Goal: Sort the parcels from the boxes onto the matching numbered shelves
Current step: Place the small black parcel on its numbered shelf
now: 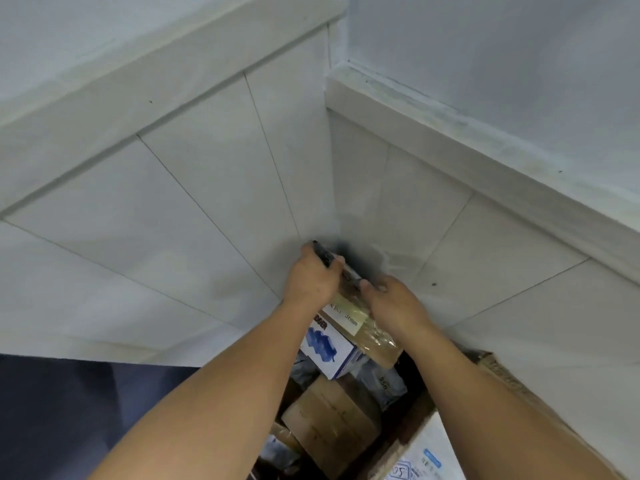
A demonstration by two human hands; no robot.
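Hands are meeting on one parcel: the left hand (311, 280) is curling over its far end, at about 11 o'clock of it, and is also pinching a slim black object (323, 256) too blurred to name. The right hand (398, 303) is clamping the edge at 2 o'clock. The taped parcel (356, 320), a small brown carton with a pale label under glossy clear tape, is hanging above the open cardboard box (502, 379). The box's contents are showing at 6 o'clock: a white-and-blue carton (329, 346), a plain brown carton (329, 420) and a grey bag (393, 381). The parcel is looking light and stiff, but the shiny tape is probably making it slippery. Gripping across the carton's opposite edges is seeming safer than pinching the film. No shelf is showing here.
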